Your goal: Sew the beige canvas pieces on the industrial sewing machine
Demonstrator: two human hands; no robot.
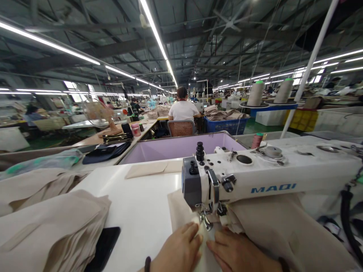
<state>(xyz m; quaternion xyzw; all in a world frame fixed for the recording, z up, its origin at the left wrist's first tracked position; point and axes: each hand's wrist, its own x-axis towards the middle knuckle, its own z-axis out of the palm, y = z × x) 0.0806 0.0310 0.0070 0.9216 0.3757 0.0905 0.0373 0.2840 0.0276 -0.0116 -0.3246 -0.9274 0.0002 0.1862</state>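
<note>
A white sewing machine [283, 177] marked MAQI reaches in from the right, its presser foot [206, 223] low over beige fabric [269, 215]. My left hand [180, 245] is just left of the foot, fingers bent and pressed together on the fabric. On the other side, my right hand [241, 249] grips the fabric near the foot, fingers curled. The cloth passes beneath the machine arm and spreads to the right. Part of it is hidden by my hands and the machine head.
Stacks of beige fabric pieces [70, 219] lie at left beside a dark phone-like slab [103, 247]. A folded beige piece [153, 170] rests behind on the white table [136, 211]. Beyond stand a lilac bin [181, 145], thread cones [256, 93] and a seated person [183, 109].
</note>
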